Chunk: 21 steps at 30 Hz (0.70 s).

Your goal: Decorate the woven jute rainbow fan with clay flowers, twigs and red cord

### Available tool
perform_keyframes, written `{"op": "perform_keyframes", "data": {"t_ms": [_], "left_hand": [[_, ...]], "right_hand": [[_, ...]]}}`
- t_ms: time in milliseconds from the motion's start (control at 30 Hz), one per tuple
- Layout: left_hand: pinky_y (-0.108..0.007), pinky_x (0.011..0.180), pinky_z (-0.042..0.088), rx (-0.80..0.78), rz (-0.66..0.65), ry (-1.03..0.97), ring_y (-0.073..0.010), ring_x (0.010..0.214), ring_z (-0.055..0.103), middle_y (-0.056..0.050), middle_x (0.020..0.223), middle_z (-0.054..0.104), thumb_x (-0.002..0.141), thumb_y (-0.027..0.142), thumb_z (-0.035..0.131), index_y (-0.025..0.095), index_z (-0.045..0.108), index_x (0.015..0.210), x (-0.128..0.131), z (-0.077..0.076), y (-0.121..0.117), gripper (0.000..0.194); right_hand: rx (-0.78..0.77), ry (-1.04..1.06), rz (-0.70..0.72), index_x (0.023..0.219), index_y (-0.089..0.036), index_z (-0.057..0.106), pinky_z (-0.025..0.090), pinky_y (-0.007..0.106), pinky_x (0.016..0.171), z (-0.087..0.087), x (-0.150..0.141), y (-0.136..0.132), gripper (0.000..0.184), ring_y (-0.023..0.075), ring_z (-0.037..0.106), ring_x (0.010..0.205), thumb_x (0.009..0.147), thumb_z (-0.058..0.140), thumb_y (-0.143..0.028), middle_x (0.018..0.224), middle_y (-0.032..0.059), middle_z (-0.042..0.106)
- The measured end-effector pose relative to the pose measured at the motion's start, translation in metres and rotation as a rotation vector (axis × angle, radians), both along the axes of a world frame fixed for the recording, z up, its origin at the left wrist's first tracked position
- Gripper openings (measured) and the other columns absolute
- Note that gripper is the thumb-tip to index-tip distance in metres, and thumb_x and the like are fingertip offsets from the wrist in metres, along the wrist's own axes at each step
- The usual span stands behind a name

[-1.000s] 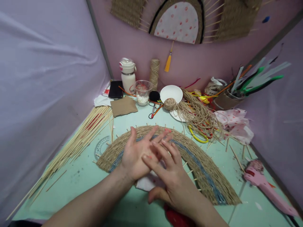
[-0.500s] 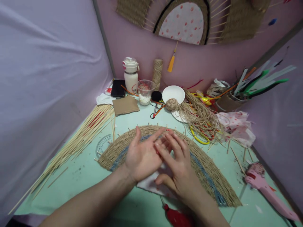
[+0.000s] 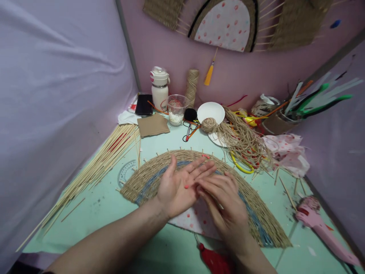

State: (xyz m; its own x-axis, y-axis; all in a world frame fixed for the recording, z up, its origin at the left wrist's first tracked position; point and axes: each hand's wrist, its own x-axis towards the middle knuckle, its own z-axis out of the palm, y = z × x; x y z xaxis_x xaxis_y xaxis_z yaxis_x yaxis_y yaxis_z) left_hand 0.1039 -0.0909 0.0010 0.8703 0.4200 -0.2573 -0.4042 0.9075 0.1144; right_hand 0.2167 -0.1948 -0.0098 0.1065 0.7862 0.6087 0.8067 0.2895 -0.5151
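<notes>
My left hand [image 3: 182, 186] is palm up with its fingers stretched out, above a woven twine arch [image 3: 162, 167] with a blue band. A small coral-red piece [image 3: 186, 186] lies on that palm. Close against the left palm's edge is my right hand [image 3: 225, 201], thumb and fingers drawn together; whatever is between their tips is hidden. More small coral-red pieces [image 3: 205, 156] show just beyond the left fingertips, on the arch's upper edge. Below the hands lies a red-dotted white panel [image 3: 191, 220], partly covered, with a red tassel [image 3: 215, 258] at its lower side.
Thin wooden sticks [image 3: 94, 167] lie to the left beside a protractor [image 3: 127, 173]. At the back stand a white bottle [image 3: 160, 91], a clear cup [image 3: 176, 112] and a twine spool [image 3: 192, 87]. Loose twine [image 3: 245, 137] and a pink glue gun [image 3: 322, 232] are on the right.
My right hand has drawn back a little from the left palm, its thumb closing up to its fingers. The coral-red piece on the palm is now in plain sight.
</notes>
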Motion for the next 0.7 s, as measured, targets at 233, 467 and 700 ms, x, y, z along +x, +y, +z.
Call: {"op": "perform_keyframes", "data": {"t_ms": [233,467,700], "left_hand": [[-0.041,0.114,0.034,0.013,0.009,0.060,-0.0307,0.129,0.054,-0.025,0.131,0.060,0.093,0.068,0.030,0.003,0.042,0.141,0.001,0.001,-0.007,0.081],[-0.040,0.111,0.038,0.065,0.035,0.054,-0.0302,0.124,0.057,-0.024,0.125,0.062,0.093,0.065,0.035,0.004,0.051,0.132,0.000,0.002,-0.008,0.074],[-0.039,0.104,0.045,0.035,0.056,0.051,-0.0294,0.119,0.060,-0.021,0.121,0.064,0.093,0.064,0.038,0.008,0.058,0.122,-0.005,0.006,-0.004,0.066]], "right_hand": [[-0.042,0.047,-0.076,0.097,-0.022,0.070,0.038,0.040,0.076,0.001,-0.013,0.003,0.012,0.0209,0.054,0.084,0.087,0.068,-0.016,0.088,0.0038,0.067],[-0.067,0.038,-0.052,0.096,-0.025,0.072,0.038,0.039,0.073,-0.003,-0.015,0.004,0.010,0.0209,0.054,0.083,0.091,0.065,-0.022,0.085,0.0024,0.069],[-0.038,-0.036,-0.060,0.097,-0.024,0.071,0.040,0.041,0.078,0.021,-0.007,-0.006,0.012,0.0210,0.056,0.085,0.090,0.064,-0.016,0.086,0.0033,0.068]]}}
